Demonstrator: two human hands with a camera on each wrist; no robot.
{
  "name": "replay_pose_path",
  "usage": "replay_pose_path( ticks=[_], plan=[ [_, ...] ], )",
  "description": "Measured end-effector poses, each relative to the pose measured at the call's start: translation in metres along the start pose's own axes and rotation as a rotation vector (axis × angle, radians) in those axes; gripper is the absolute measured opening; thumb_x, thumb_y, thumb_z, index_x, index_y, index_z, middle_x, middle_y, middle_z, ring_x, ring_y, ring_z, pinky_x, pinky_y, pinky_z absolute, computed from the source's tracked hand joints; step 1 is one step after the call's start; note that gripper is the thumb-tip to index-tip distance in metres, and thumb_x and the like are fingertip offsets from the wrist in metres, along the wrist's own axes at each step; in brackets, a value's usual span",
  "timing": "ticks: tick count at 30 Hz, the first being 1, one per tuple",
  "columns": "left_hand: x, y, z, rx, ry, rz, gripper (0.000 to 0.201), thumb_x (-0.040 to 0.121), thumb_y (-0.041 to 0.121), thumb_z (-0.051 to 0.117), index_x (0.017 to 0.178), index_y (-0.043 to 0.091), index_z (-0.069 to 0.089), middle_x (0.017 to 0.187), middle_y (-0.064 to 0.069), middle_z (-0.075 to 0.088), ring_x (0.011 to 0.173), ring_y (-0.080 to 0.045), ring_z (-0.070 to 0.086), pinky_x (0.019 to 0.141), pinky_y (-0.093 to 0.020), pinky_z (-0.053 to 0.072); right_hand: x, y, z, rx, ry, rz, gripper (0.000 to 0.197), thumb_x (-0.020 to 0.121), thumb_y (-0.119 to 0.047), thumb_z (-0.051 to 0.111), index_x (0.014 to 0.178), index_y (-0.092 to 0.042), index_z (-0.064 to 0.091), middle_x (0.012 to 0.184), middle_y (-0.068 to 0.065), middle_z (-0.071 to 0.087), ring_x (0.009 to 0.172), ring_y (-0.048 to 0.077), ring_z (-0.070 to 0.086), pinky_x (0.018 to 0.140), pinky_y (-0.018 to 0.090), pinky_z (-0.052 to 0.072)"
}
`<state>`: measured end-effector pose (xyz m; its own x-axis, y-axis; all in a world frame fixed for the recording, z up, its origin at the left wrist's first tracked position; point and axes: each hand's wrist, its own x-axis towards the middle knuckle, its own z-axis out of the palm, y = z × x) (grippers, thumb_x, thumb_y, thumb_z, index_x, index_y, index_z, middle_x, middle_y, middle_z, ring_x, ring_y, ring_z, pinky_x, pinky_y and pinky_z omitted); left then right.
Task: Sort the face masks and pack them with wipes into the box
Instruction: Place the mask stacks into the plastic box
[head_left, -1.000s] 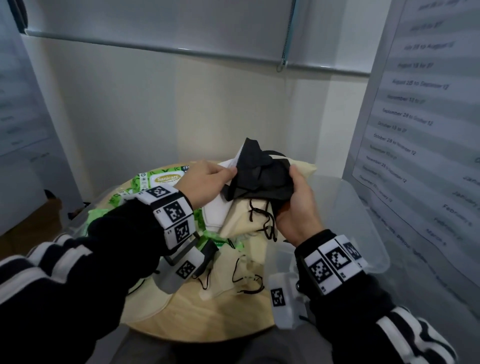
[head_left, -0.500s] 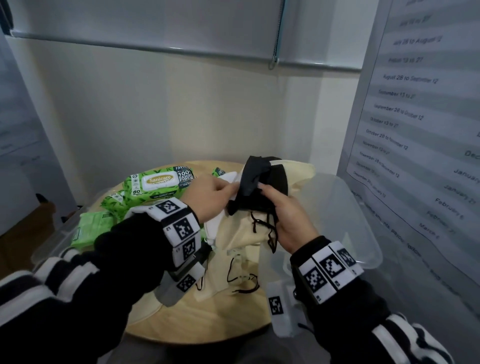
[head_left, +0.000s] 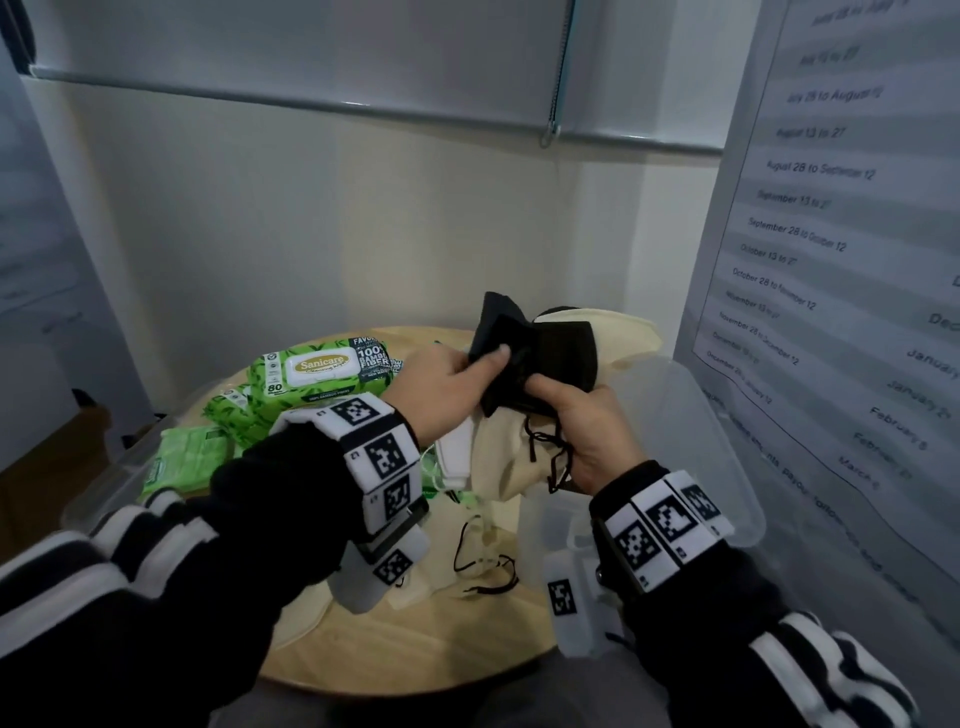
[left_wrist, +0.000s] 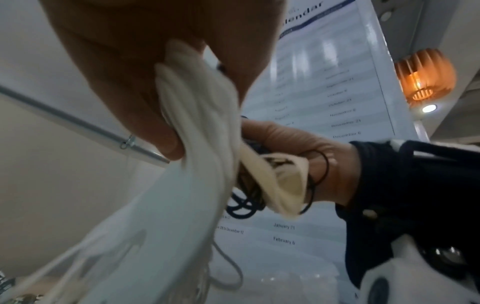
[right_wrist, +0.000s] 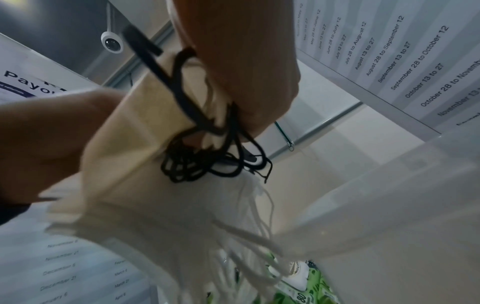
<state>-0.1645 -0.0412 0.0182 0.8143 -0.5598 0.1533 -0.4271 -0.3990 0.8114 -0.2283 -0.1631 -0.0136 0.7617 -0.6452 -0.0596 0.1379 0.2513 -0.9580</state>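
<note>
Both hands have lifted the black masks (head_left: 524, 358) slightly higher above the round table (head_left: 415, 649); left hand (head_left: 447, 384) pinches them by the thumb, right hand (head_left: 587, 431) clutches them beside the clear box (head_left: 717, 467). Left wrist: fingers (left_wrist: 145, 86) grip white masks (left_wrist: 202, 115). Right wrist: cream masks (right_wrist: 145, 131), black loops (right_wrist: 205, 156) bunched in the grasp.

Masks bunched in the air over the table, wipes at left, box at right.
Black masks (head_left: 524, 358) crumpled on top of the cream masks (head_left: 506, 457), black ear loops dangling; white masks (head_left: 457, 449) hang just left of them. Big green wipes pack (head_left: 322, 376) lies flat, smaller green packs (head_left: 187, 457) in front of it. Clear plastic box (head_left: 691, 447) sits open.
</note>
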Motion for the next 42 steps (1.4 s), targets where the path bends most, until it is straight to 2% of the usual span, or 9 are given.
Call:
replay_pose_path(
  ticks=[10,20,24,27,30,32,35,38,42],
  plan=[
    [0.004,-0.015,-0.019,-0.028,0.076,-0.139,0.046,0.093,0.026,0.051,0.049,0.014,0.044,0.03,0.008,0.037,0.043,-0.011,0.035,0.041,-0.022,0.024,0.004,-0.012,-0.017,0.058,-0.017,0.008,0.021,0.077,0.002,0.069,0.098,0.002,0.066,0.085,0.016,0.069,0.066,0.022,0.069,0.059,0.031,0.058],
    [0.007,-0.022,-0.058,0.309,-0.02,-0.047,0.008,0.079,0.022,0.071,0.072,0.017,0.073,0.045,0.01,0.051,0.047,-0.002,0.047,0.042,-0.008,0.033,0.013,-0.034,-0.012,0.168,-0.018,-0.044,0.035,0.083,-0.012,0.067,0.115,0.001,0.063,0.107,0.018,0.07,0.099,0.031,0.067,0.087,0.043,0.055],
    [0.011,-0.022,-0.078,0.363,-0.019,-0.148,0.01,0.082,0.021,0.066,0.075,0.016,0.07,0.06,0.002,0.055,0.058,-0.008,0.047,0.044,-0.009,0.033,0.019,-0.024,-0.027,0.115,0.12,-0.038,0.043,0.082,-0.014,0.069,0.12,0.002,0.059,0.11,0.02,0.067,0.096,0.031,0.067,0.074,0.036,0.056],
    [0.016,-0.027,-0.082,0.274,-0.093,-0.296,0.019,0.083,0.025,0.065,0.071,0.011,0.063,0.075,-0.006,0.058,0.071,-0.02,0.053,0.065,-0.024,0.041,0.013,-0.017,-0.032,0.06,0.152,-0.059,0.04,0.082,-0.012,0.069,0.117,0.002,0.057,0.108,0.02,0.067,0.093,0.031,0.067,0.072,0.037,0.055],
    [0.018,-0.037,-0.071,-0.084,-0.292,-0.463,0.023,0.094,0.019,0.05,0.074,0.01,0.058,0.075,-0.009,0.061,0.069,-0.024,0.054,0.073,-0.031,0.043,0.001,-0.017,-0.03,-0.096,0.1,-0.174,0.006,0.084,-0.007,0.066,0.089,-0.008,0.064,0.089,0.012,0.068,0.079,0.022,0.066,0.068,0.032,0.053],
    [0.021,-0.043,-0.065,-0.208,-0.377,-0.516,0.028,0.097,0.018,0.043,0.076,0.007,0.059,0.071,-0.009,0.064,0.068,-0.023,0.055,0.071,-0.031,0.044,-0.007,-0.02,-0.029,-0.196,0.067,-0.294,0.014,0.084,-0.006,0.067,0.081,-0.018,0.062,0.083,0.001,0.067,0.078,0.014,0.066,0.064,0.023,0.052],
    [0.023,-0.044,-0.061,-0.227,-0.287,-0.503,0.03,0.097,0.012,0.042,0.072,0.007,0.056,0.058,-0.003,0.064,0.05,-0.012,0.061,0.06,-0.022,0.048,-0.013,-0.028,-0.027,-0.283,0.028,-0.405,0.025,0.084,-0.004,0.067,0.079,-0.028,0.06,0.078,-0.014,0.064,0.065,-0.01,0.062,0.055,0.006,0.047],
    [0.02,-0.049,-0.061,-0.181,-0.149,-0.461,0.029,0.096,0.01,0.046,0.068,0.007,0.052,0.044,0.004,0.06,0.039,-0.003,0.058,0.046,-0.013,0.047,-0.019,-0.038,-0.026,-0.309,-0.018,-0.432,0.028,0.083,0.001,0.064,0.08,-0.027,0.062,0.071,-0.016,0.067,0.063,-0.007,0.063,0.055,0.009,0.05],
    [0.02,-0.054,-0.06,-0.126,-0.148,-0.487,0.02,0.077,0.025,0.072,0.076,0.009,0.06,0.09,-0.014,0.063,0.093,-0.029,0.059,0.096,-0.041,0.048,-0.022,-0.042,-0.02,-0.402,-0.133,-0.384,0.029,0.084,0.003,0.062,0.081,-0.026,0.061,0.072,-0.014,0.067,0.071,0.002,0.064,0.064,0.02,0.051]
  ],
)
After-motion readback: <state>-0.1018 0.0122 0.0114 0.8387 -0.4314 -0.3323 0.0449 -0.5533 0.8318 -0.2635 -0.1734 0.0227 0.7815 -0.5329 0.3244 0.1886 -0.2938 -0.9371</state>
